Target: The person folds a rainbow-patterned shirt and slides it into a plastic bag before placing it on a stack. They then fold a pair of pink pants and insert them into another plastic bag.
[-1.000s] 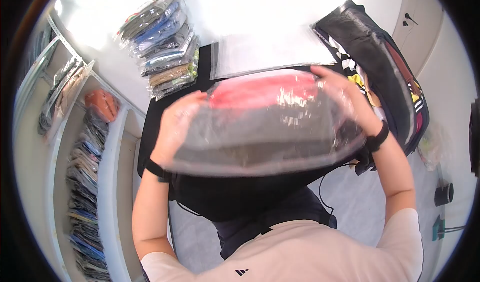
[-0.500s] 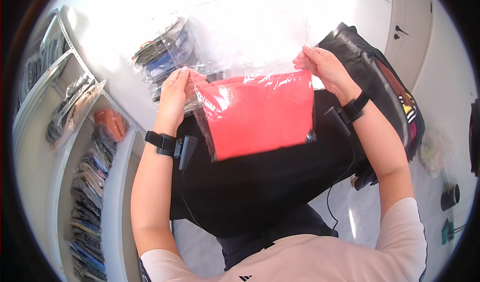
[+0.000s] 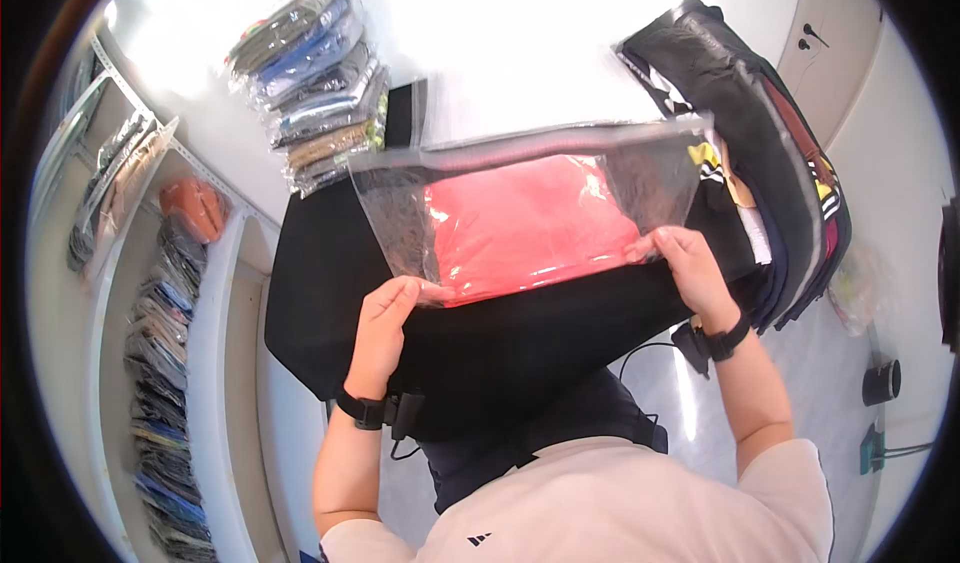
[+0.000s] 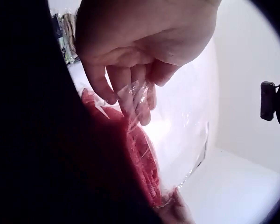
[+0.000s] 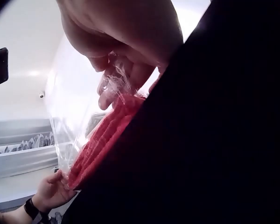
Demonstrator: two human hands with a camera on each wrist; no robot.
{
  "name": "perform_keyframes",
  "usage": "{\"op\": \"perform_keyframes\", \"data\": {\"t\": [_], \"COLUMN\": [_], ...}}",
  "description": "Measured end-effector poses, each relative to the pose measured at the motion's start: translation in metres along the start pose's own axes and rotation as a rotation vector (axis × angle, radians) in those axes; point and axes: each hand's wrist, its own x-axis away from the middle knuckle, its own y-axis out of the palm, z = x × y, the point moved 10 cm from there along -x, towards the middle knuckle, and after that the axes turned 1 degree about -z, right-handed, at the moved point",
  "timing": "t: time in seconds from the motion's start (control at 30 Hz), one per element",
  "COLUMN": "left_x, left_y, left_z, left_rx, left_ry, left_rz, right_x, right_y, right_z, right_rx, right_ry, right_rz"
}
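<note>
A folded red garment (image 3: 530, 223) lies inside a clear plastic bag (image 3: 395, 213), held up over the black table. The left hand (image 3: 385, 328) pinches the bag's near left corner, and the right hand (image 3: 690, 273) pinches its near right corner. The bag's loose part spreads out beyond the garment, away from the body. In the left wrist view, crinkled film shows at the fingers of the left hand (image 4: 140, 51), beside the red cloth (image 4: 142, 158). The right wrist view has the right hand (image 5: 126, 42) gripping film above the cloth's edge (image 5: 102, 140).
Stacked bagged garments (image 3: 325, 93) stand at the table's far left. Clear bags (image 3: 520, 93) lie at the back of the black table (image 3: 320, 253). Dark clothes (image 3: 740, 93) are piled at the right. Shelves (image 3: 230, 293) with bagged garments line the left side.
Both hands have come down towards the body and now hold the near corners. The bag's loose part has swung out to the far side; the red garment shows throughout the bag's middle.
</note>
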Motion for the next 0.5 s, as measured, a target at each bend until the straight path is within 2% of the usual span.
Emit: {"op": "perform_keyframes", "data": {"t": [0.07, 0.13, 0.23, 0.3, 0.37, 0.43, 0.5], "left_x": [0.009, 0.015, 0.015, 0.014, 0.011, 0.009, 0.005], "left_y": [0.007, 0.007, 0.01, 0.007, 0.005, -0.001, -0.007], "left_z": [-0.009, -0.004, 0.001, -0.006, -0.011, -0.023, -0.029], "left_rx": [0.01, -0.079, -0.126, -0.113, -0.104, -0.022, -0.042], "left_ry": [-0.014, 0.05, 0.117, 0.088, 0.056, -0.045, -0.076], "left_rz": [0.01, 0.095, 0.106, 0.137, 0.167, 0.257, 0.279], "right_x": [0.016, 0.022, 0.026, 0.028, 0.029, 0.027, 0.026], "right_y": [0.002, -0.001, -0.008, -0.017, -0.016, -0.013, -0.02], "right_z": [0.0, 0.006, 0.007, 0.009, 0.009, 0.014, 0.019], "right_rx": [-0.012, 0.014, -0.073, -0.066, -0.098, -0.131, -0.198], "right_ry": [-0.02, -0.049, -0.136, -0.203, -0.147, -0.087, -0.058], "right_rz": [0.057, 0.105, 0.193, 0.293, 0.323, 0.354, 0.482]}}
